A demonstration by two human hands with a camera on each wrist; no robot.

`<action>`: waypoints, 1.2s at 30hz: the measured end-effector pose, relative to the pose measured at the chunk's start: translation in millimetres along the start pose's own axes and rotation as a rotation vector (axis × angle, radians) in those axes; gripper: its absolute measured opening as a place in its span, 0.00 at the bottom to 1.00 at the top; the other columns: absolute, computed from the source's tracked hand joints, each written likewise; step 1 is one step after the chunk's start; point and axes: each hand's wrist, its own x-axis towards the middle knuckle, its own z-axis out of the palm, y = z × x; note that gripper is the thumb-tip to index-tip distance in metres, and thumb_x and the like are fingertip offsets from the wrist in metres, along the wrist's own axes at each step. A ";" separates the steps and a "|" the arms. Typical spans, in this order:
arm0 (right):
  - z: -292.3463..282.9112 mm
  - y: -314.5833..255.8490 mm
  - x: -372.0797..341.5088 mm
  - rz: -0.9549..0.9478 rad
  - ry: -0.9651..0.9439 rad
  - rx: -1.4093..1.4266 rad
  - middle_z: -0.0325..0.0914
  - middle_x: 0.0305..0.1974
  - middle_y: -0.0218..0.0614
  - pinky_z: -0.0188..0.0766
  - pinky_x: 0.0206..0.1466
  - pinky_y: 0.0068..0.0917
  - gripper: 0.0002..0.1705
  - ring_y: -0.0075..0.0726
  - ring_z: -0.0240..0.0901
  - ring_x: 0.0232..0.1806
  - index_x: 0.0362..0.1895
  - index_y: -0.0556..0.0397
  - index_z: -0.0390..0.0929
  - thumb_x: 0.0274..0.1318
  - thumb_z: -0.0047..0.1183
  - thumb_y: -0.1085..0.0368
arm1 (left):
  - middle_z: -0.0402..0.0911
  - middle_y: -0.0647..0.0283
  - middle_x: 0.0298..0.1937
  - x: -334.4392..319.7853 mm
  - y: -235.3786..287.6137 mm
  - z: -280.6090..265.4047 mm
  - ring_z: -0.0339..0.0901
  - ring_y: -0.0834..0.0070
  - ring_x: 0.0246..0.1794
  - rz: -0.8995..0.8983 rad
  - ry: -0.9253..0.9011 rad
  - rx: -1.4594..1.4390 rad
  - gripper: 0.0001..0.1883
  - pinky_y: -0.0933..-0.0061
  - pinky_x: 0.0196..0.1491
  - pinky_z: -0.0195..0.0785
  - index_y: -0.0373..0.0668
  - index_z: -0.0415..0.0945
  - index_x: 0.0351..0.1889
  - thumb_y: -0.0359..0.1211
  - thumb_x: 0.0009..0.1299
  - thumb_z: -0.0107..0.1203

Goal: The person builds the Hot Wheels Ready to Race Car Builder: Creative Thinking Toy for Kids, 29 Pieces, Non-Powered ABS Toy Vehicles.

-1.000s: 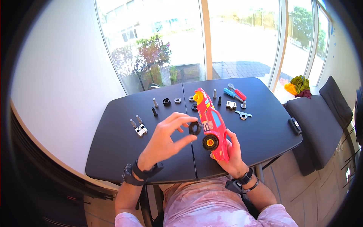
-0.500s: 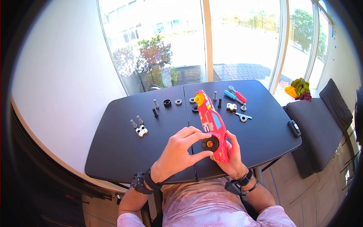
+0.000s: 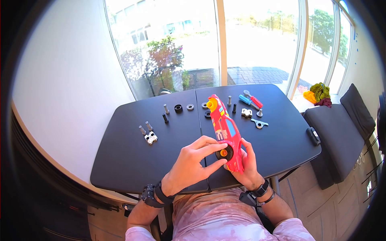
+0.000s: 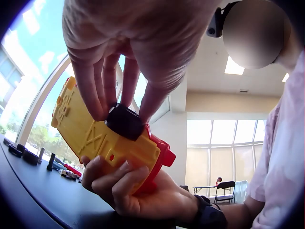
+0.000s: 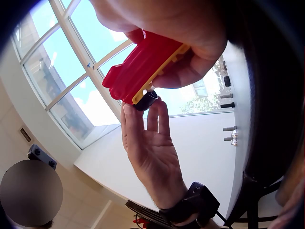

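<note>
A red toy car [image 3: 227,125] with yellow parts is tilted nose-up over the near side of the table. My right hand [image 3: 249,170] grips it by the rear; in the left wrist view, fingers [image 4: 126,183] curl across its yellow underside [image 4: 90,133]. With thumb and fingers, my left hand [image 3: 189,160] pinches a black tire [image 4: 125,123] at the rear wheel position. A yellow hub [image 3: 224,152] shows through the tire's middle. In the right wrist view, the tire [image 5: 147,101] sits against the car's yellow base edge.
On the black table [image 3: 120,160] stand grey bolts [image 3: 166,108], black bolts [image 3: 165,118], rings [image 3: 178,108] and silver blocks [image 3: 150,138]. Screwdrivers [image 3: 247,100] and a light-blue bracket [image 3: 259,123] lie right. A black case [image 3: 313,136] rests near the right edge; a grey bench [image 3: 333,140] stands beyond.
My left hand has moved right and down, bringing the black tire from beside the car onto its rear wheel hub. The right hand still holds the car in about the same place.
</note>
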 end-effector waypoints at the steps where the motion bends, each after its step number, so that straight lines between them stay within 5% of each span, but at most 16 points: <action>1: 0.4 0.0 -0.1 0.002 0.007 -0.003 0.90 0.59 0.34 0.85 0.49 0.30 0.40 0.31 0.89 0.54 0.72 0.49 0.81 0.82 0.45 0.30 | 0.89 0.57 0.55 0.4 -0.5 0.0 0.91 0.68 0.48 0.009 0.005 0.006 0.22 0.66 0.51 0.86 0.42 0.92 0.60 0.31 0.68 0.82; 10: 6.6 0.1 -1.8 -0.009 0.018 -0.049 0.89 0.58 0.31 0.81 0.48 0.28 0.41 0.28 0.87 0.53 0.73 0.49 0.81 0.82 0.43 0.29 | 0.90 0.57 0.54 -0.7 -1.8 6.1 0.93 0.70 0.52 -0.109 0.037 -0.087 0.18 0.69 0.52 0.93 0.34 0.91 0.52 0.29 0.67 0.83; 22: 9.0 1.4 -2.8 -0.030 0.023 -0.050 0.89 0.57 0.31 0.81 0.44 0.28 0.41 0.27 0.87 0.50 0.72 0.48 0.81 0.81 0.44 0.28 | 0.85 0.63 0.47 -1.8 -1.8 -0.5 0.85 0.73 0.45 -0.095 -0.037 -0.063 0.24 0.67 0.48 0.81 0.46 0.93 0.64 0.29 0.68 0.82; 31: 9.2 1.9 -1.4 -0.029 0.040 -0.026 0.89 0.58 0.31 0.82 0.47 0.28 0.41 0.29 0.87 0.51 0.73 0.49 0.81 0.82 0.44 0.29 | 0.85 0.62 0.50 -3.6 -3.7 4.3 0.86 0.72 0.44 -0.064 -0.005 -0.043 0.24 0.70 0.47 0.83 0.44 0.93 0.62 0.31 0.68 0.83; 36: 6.0 1.5 -0.5 -0.021 0.049 0.003 0.90 0.57 0.32 0.83 0.46 0.31 0.40 0.30 0.88 0.50 0.70 0.50 0.82 0.82 0.44 0.30 | 0.86 0.61 0.47 -1.0 4.0 -7.3 0.87 0.73 0.37 -0.137 0.008 0.068 0.14 0.72 0.40 0.82 0.39 0.95 0.44 0.38 0.68 0.84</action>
